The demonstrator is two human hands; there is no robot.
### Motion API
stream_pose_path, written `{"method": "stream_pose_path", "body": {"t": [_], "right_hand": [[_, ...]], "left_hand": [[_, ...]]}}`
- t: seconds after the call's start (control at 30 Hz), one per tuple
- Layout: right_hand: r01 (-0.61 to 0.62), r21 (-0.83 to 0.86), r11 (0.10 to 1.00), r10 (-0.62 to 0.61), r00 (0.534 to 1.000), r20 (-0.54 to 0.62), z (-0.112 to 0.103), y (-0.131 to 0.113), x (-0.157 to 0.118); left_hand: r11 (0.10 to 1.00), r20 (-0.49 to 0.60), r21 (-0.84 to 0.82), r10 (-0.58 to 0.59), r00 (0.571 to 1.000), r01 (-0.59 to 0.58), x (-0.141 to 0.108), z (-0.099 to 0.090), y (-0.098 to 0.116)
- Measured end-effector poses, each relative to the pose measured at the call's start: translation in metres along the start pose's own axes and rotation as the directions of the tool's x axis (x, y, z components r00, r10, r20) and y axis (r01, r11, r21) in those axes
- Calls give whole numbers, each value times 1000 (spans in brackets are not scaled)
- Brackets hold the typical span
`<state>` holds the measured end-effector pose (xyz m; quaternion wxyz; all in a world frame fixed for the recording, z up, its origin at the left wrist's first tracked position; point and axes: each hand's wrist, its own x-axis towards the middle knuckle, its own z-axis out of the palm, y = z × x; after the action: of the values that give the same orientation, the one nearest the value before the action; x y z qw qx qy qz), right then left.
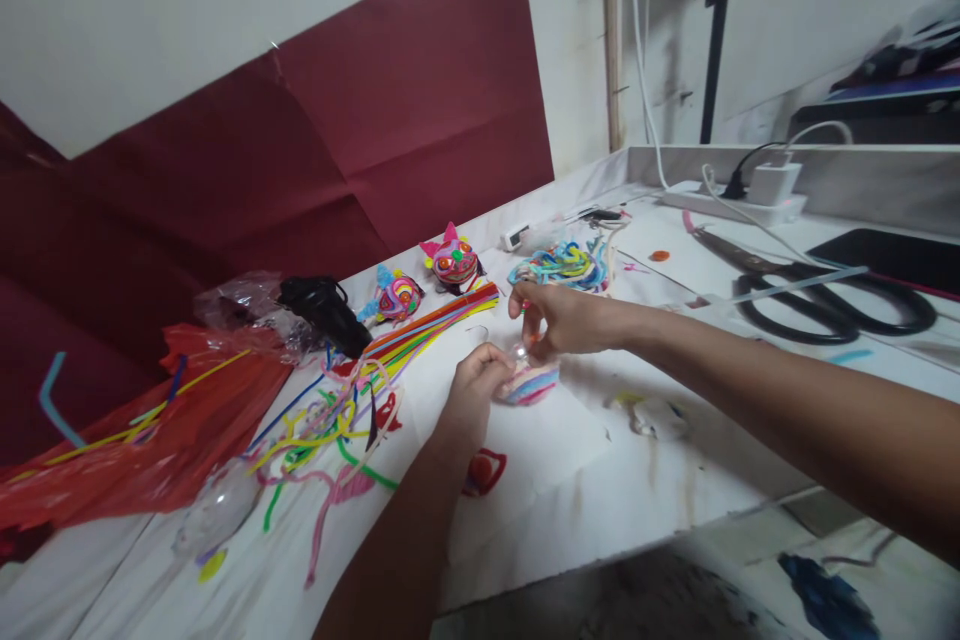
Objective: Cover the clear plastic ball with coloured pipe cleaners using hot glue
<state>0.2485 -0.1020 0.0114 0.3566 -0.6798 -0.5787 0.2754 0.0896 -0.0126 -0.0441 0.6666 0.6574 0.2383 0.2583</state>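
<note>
My left hand (480, 375) is closed round the near left side of a small rounded piece (531, 388), clear on top and wrapped below with pink, white and blue fuzzy strips. Just above it, my right hand (551, 315) has its fingers bent and drawn together near the clear top. A tiny red and green speck shows at those fingertips; what they grip is too small to make out. Under both hands lies a white sheet (559, 460). A red and black fuzzy piece (484, 472) lies beside my left wrist.
Two colourful fuzzy animal heads (454, 260) stand behind a bundle of pipe cleaners (435, 325). Loose pipe cleaners (322, 430) tangle at left, near a red plastic bag (217, 410). Large scissors (795, 290), a power strip (739, 202) and a phone (892, 255) lie right.
</note>
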Motion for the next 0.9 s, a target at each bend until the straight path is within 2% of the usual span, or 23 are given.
{"method": "stream_pose_path", "body": {"t": [0.5, 0.7, 0.9], "right_hand": [[-34, -57, 998, 33, 999, -25, 4, -9, 0], [-22, -55, 998, 22, 1000, -11, 5, -7, 1], [54, -44, 998, -54, 999, -6, 2, 2, 2]], "left_hand": [[976, -110, 211, 77, 991, -53, 6, -1, -13], [980, -102, 196, 67, 993, -46, 5, -1, -11], [991, -81, 130, 37, 996, -26, 3, 0, -7]]}}
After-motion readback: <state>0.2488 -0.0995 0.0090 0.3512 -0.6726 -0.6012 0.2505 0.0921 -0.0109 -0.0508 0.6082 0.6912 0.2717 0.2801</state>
